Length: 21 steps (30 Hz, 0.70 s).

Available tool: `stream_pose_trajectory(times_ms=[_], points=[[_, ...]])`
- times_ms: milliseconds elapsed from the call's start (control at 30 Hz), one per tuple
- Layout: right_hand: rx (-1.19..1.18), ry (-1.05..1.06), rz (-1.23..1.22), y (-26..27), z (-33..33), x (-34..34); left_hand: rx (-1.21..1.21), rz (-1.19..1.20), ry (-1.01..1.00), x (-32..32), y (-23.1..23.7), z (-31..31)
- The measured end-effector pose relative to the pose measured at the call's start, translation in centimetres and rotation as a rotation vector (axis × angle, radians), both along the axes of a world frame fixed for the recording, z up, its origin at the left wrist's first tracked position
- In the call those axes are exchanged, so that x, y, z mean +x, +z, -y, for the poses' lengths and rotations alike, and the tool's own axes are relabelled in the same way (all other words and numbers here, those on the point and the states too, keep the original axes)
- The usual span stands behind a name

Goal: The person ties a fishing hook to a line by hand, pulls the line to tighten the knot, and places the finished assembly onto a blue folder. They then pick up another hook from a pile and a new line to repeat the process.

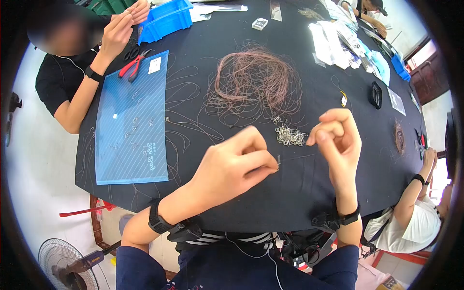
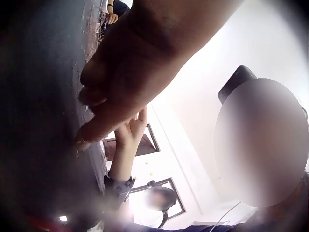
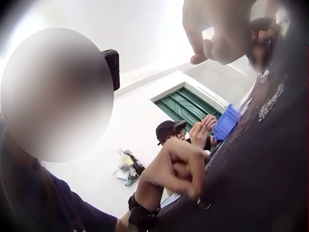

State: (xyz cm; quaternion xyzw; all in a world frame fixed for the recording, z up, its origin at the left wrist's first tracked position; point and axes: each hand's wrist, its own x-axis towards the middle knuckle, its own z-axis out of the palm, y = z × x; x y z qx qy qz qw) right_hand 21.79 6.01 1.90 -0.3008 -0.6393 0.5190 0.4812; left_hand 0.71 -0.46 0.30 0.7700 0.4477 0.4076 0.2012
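Note:
My left hand (image 1: 234,162) is over the near middle of the black table, thumb and forefinger pinched together. A small silvery metal piece (image 1: 279,159) pokes out at those fingertips. To its right my right hand (image 1: 340,145) is raised with fingers curled inward; I cannot tell whether it holds a fine strand. Its fingertips overlap the right side of a pile of small silvery metal pieces (image 1: 290,136) in the head view. Beyond the pile lies a big loose coil of thin reddish-brown line (image 1: 258,79). In the right wrist view, the left hand (image 3: 176,166) is low over the table.
A blue file bag (image 1: 130,130) lies left, bearing red-handled pliers (image 1: 130,67) and looped strands. A blue bin (image 1: 166,19) stands at the back, near another person's hands (image 1: 118,31). Plastic packets (image 1: 333,43) and a black tray (image 1: 376,94) are right. Another person (image 1: 411,212) sits right.

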Motion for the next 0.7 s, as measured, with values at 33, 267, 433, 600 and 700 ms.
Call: stream_pose_trajectory(times_ms=[33, 267, 433, 600, 700], points=[[0.037, -0.024, 0.083, -0.2, 0.5, 0.0, 0.022, 0.041, 0.055, 0.2, 0.5, 0.1], [0.288, -0.014, 0.264, -1.0, 2.4, -1.4, 0.236, 0.105, 0.076, 0.3, -0.3, -0.3], [0.265, 0.025, 0.313, -1.0, 2.2, -1.0, 0.278, 0.097, 0.040, 0.2, 0.0, -0.5], [0.280, 0.039, 0.312, -0.8, 2.3, -1.1, 0.276, 0.087, 0.030, 0.3, -0.1, -0.5], [0.292, 0.047, 0.315, -0.8, 2.2, -1.0, 0.274, 0.093, 0.034, 0.3, -0.2, -0.5]])
